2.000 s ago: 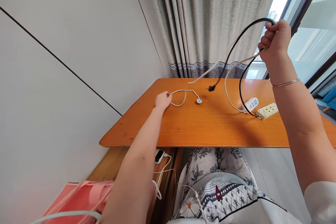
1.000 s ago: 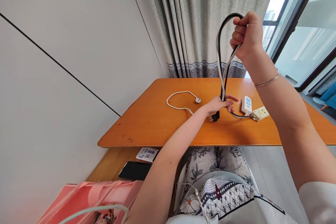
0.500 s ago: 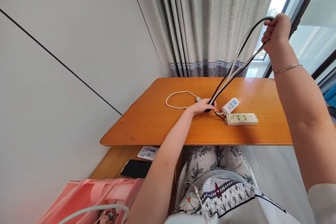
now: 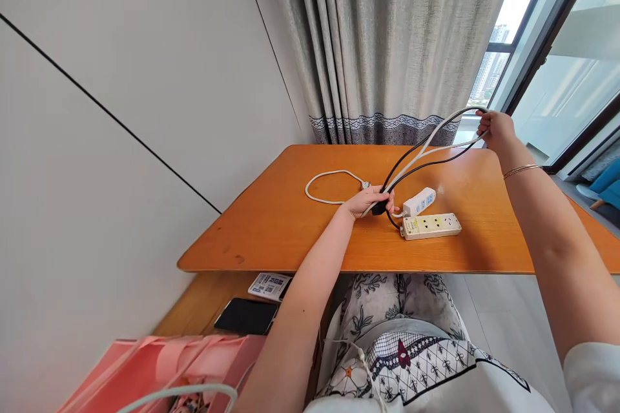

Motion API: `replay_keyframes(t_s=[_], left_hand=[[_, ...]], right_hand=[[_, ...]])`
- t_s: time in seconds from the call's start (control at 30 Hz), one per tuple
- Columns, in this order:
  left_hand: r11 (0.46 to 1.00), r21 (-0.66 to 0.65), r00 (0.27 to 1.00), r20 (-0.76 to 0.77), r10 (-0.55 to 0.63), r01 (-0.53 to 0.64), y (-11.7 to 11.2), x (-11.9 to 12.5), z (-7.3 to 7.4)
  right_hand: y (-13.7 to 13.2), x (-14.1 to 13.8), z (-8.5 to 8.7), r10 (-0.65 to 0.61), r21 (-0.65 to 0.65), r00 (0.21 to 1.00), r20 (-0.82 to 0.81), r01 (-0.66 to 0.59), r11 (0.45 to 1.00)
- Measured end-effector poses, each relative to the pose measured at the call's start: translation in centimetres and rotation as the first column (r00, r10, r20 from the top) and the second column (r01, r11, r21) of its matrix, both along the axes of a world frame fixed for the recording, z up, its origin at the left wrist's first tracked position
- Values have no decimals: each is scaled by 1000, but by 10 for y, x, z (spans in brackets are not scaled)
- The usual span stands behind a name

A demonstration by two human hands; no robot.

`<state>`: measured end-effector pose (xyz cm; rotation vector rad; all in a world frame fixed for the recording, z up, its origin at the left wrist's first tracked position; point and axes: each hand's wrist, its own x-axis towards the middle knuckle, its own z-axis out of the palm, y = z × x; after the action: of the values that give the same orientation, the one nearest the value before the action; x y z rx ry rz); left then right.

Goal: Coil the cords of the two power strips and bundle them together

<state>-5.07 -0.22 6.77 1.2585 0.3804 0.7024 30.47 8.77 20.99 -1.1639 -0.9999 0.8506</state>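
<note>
My left hand (image 4: 371, 200) is closed around a bundle of black and white power cords low over the wooden table, with a black plug (image 4: 379, 208) at its fingers. Stretched out to the right, my right hand (image 4: 495, 129) grips the far bend of the looped cords (image 4: 420, 153). Just right of my left hand lie two power strips: a small white one with blue sockets (image 4: 419, 201) and a longer yellowed one (image 4: 432, 226). A white cord (image 4: 329, 173) with its plug (image 4: 365, 186) curves on the table beyond my left hand.
The orange-brown table (image 4: 271, 226) meets a white wall on the left. Behind it hang grey curtains (image 4: 402, 45) beside a window. Below left are a black phone (image 4: 246, 316), a printed white card or box (image 4: 269, 286) and a pink bag (image 4: 159, 361).
My right hand has come down with the cord loop, which now sags lower over the table. Both power strips have shifted slightly left. My left hand keeps its grip.
</note>
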Motion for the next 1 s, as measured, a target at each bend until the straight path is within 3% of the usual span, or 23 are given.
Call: replay_keyframes(t_s=[0.1,0.2,0.3,0.4,0.57,0.67,0.73,0.83,0.9,1.0], left_hand=[[993,-50,985,132,111,-105,-2,-1,0],[951,-162,920,256,297,-262,-1,-3,1],[889,-279,840,315,442,-363,0,-5,5],[833,-363,766,352,537,-417,1,-6,9],[726,-488,652,352,671,-484,2,-5,16],[674,-527,593,348,726,-517,2,-5,20],[647,-542,556,349,754,-537,3,-5,21],[620,-556,521,349,779,-554,4,-7,21],[613,-566,515,348,783,-551,5,-7,20],[620,-562,522,349,778,-548,6,-8,18]], right_hand=[[-1,-1,-33,-25,-24,996,88,27,999],[-13,-6,-76,-50,-38,948,315,66,997],[-29,-13,-115,47,10,862,505,-60,998],[-44,-20,-140,201,-80,748,633,-195,978],[-72,-29,-145,449,-288,583,678,-351,891],[-89,-32,-134,501,-302,383,776,-472,828],[-97,-33,-128,416,-269,203,886,-505,820],[-105,-37,-126,152,-118,40,988,-450,885],[-108,-42,-129,-2,16,33,999,-424,905],[-113,-50,-135,-102,118,60,993,-437,892]])
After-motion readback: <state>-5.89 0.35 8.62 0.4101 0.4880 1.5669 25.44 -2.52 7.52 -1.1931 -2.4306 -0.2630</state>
